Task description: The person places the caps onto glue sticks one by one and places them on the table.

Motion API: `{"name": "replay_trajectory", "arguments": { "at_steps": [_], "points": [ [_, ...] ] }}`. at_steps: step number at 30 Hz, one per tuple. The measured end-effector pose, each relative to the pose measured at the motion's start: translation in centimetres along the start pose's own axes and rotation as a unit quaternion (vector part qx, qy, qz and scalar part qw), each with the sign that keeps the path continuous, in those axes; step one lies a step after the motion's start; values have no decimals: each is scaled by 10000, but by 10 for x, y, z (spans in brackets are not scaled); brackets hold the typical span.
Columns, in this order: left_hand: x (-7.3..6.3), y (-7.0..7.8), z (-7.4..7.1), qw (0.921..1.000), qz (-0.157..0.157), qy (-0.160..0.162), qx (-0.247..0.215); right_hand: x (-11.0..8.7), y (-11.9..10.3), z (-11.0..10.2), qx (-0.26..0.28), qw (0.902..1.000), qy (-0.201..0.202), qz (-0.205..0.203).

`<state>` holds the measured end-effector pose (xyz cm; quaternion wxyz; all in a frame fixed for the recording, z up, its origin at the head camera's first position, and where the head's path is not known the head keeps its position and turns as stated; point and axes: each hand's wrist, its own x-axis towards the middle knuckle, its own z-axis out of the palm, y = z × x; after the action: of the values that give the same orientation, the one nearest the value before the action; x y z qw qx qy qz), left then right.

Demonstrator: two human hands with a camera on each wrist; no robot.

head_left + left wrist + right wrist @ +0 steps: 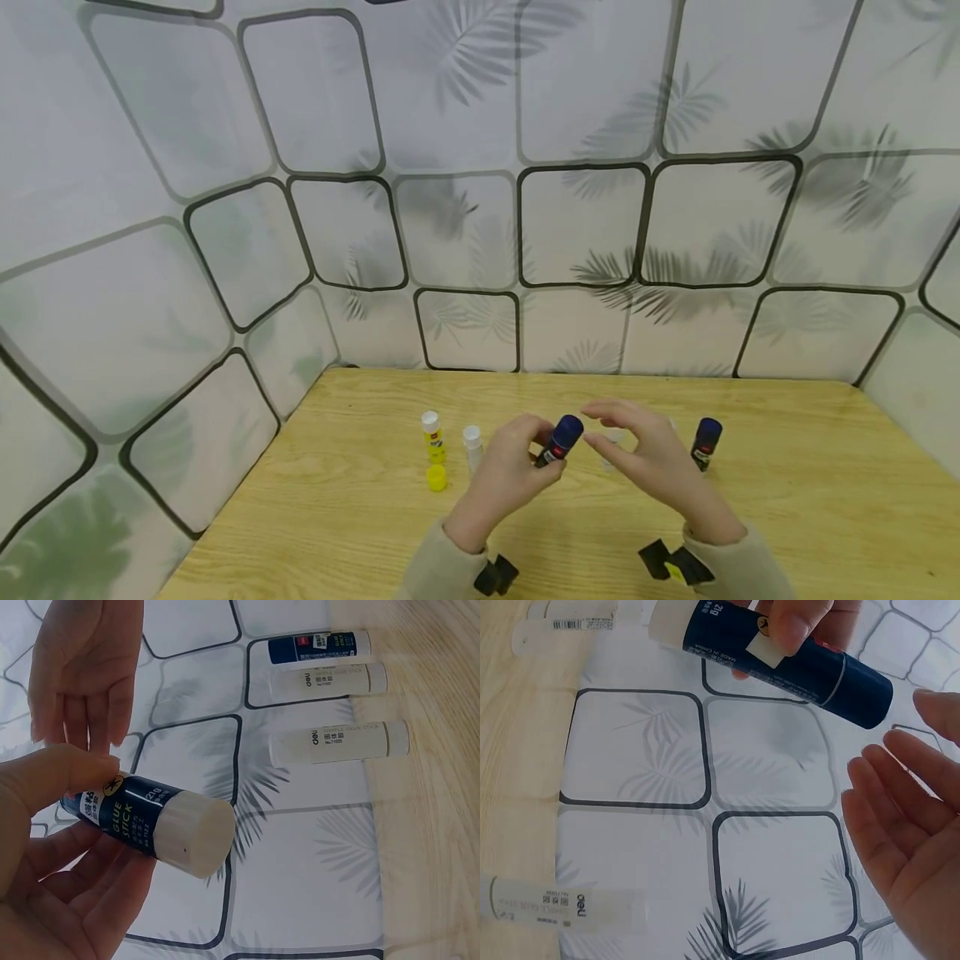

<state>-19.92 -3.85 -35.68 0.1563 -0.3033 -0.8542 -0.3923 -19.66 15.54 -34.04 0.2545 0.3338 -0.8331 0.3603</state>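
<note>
My left hand (510, 467) grips a dark blue glue stick (558, 442) above the table, tilted with its blue cap end up and toward the right. Its white base (196, 834) points away from the fingers in the left wrist view, with the thumb lying across the label. The cap sits on the tube in the right wrist view. Just beside that cap, my right hand (652, 458) is held with fingers spread and a gap between thumb and fingertips, holding nothing. Its palm and fingers (900, 817) face the cap.
On the wooden table (337, 500) at left stand a yellow glue stick (433, 437), a small yellow cap (437, 477) and a white glue stick (472, 442). Behind my right hand is a pale glue stick (611, 454); right of it stands another dark blue one (706, 442). A patterned curtain (465, 225) borders the table.
</note>
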Motion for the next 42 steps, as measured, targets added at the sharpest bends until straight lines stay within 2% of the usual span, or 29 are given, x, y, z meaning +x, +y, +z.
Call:
{"name": "replay_trajectory", "arguments": {
  "at_steps": [7, 14, 19, 26, 33, 37, 42],
  "points": [
    [0, -7, 4, 9981, -460, 215, -340, -15, 8, -8, -578, 9983, 29, 9],
    [3, -13, 10, 9959, -699, 348, -462, -36, 17, -18, -1129, 9936, 71, 72],
    [11, -16, 19, 9941, -876, 388, -509, -44, 21, -24, -1373, 9905, -2, 83],
    [25, -24, 41, 9909, -1104, 306, -702, -46, 28, -22, -1717, 9845, -295, 188],
    [32, -38, 60, 9888, -1383, 217, -515, -50, 30, -11, -2094, 9714, -902, 654],
    [35, -48, 67, 9867, -1580, 105, -376, -51, 30, -8, -2180, 9682, -994, 726],
    [39, -54, 71, 9856, -1669, -124, -224, -51, 30, -8, -2192, 9671, -1030, 777]
  ]
}}
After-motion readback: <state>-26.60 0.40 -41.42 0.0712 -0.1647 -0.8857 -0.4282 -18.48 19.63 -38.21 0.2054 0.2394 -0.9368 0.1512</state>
